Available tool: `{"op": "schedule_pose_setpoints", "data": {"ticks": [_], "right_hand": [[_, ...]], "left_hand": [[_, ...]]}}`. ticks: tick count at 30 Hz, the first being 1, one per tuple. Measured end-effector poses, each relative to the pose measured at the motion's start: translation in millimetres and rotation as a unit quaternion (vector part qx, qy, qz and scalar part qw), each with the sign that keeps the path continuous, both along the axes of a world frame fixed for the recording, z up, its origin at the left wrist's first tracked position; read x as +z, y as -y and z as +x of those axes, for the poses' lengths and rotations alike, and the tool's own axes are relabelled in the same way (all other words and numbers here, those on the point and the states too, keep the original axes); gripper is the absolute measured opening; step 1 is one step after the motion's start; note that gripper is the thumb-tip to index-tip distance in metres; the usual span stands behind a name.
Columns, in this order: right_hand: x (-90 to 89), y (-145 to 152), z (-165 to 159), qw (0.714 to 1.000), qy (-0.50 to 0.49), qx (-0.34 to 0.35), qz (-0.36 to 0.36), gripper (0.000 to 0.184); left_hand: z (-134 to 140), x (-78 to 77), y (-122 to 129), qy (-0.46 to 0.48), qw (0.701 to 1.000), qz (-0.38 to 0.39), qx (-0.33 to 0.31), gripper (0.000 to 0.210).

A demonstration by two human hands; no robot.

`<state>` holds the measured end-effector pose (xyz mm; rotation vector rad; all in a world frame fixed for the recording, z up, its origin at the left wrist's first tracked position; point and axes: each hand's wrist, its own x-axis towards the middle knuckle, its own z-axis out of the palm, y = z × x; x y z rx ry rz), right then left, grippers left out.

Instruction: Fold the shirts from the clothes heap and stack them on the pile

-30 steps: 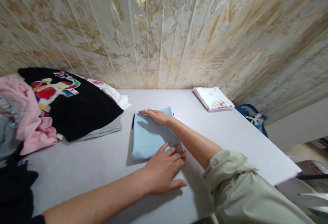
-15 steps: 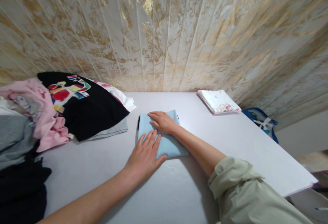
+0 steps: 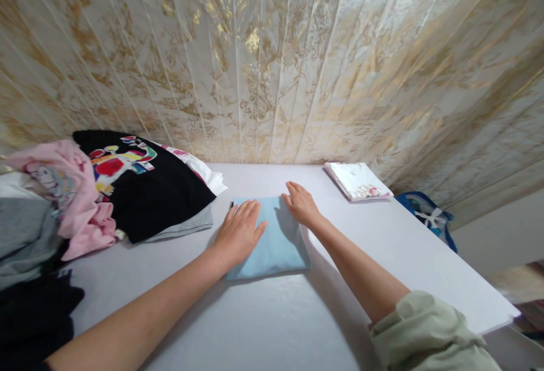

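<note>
From the head camera, the left hand [image 3: 238, 234] lies flat and unclenched, palm down, on a folded light blue cloth [image 3: 278, 243], its fingers pointing away from the person and its thumb set apart toward the middle of the fabric. The cloth reaches out from under that palm toward the right hand [image 3: 301, 204], which is stretched out with straight fingers at the far right corner; whether it presses on the fabric or only hovers by the edge cannot be told. A small dark bit [image 3: 232, 204] shows just past the left fingertips at the cloth's far left corner. All of this is on a white table [image 3: 272, 325]. Beyond and to the right of the right hand lies a folded white garment [image 3: 357, 181] with a reddish print. Farther right of that hand, by the table's edge, is a dark blue bag [image 3: 410, 196]; pale ribbon-like strips [image 3: 436, 218] and something lighter blue show in or on it, too small to make out. Left of the left hand, a black garment [image 3: 161, 207] with a colourful print overlaps a light grey cloth [image 3: 182, 228], and a crumpled pink garment [image 3: 80, 212] lies farther left.
</note>
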<state>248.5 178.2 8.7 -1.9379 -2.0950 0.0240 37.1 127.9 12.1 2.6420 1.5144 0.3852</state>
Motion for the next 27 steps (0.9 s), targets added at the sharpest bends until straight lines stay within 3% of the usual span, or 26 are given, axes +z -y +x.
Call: {"op": "schedule_pose_setpoints", "data": {"ticks": [3,8,12,16,20,24,27], "right_hand": [[-4.5,16,-22,0.998,-0.004,0.065,-0.022,0.054],[-27.7,27,-26,0.998,-0.016,0.039,-0.045,0.061],[-33.2,23,-7,0.998,-0.029,-0.033,-0.041,0.058],[-21.8,27,7,0.994,-0.033,-0.098,0.032,0.050],[-0.9,45,-10,0.993,-0.082,-0.025,0.085,0.041],[6.3,64,-47,0.984,-0.155,0.085,0.013,0.037],[1.9,69,-66,0.983,-0.150,0.107,-0.023,0.037]], "left_hand": [[-2,-12.7,-28,-0.019,0.999,-0.017,0.041,0.055],[-14,-36.3,-41,-0.009,0.995,-0.022,0.098,0.062],[-24,-34.1,-40,0.026,0.987,0.005,0.159,0.053],[-35,-26.0,-50,0.094,0.980,0.000,0.176,0.038],[-39,-15.7,-61,0.108,0.974,-0.081,0.181,0.027],[-37,-11.1,-63,0.102,0.970,-0.126,0.180,0.022],[-37,-14.4,-64,0.132,0.966,-0.134,0.174,0.020]]}}
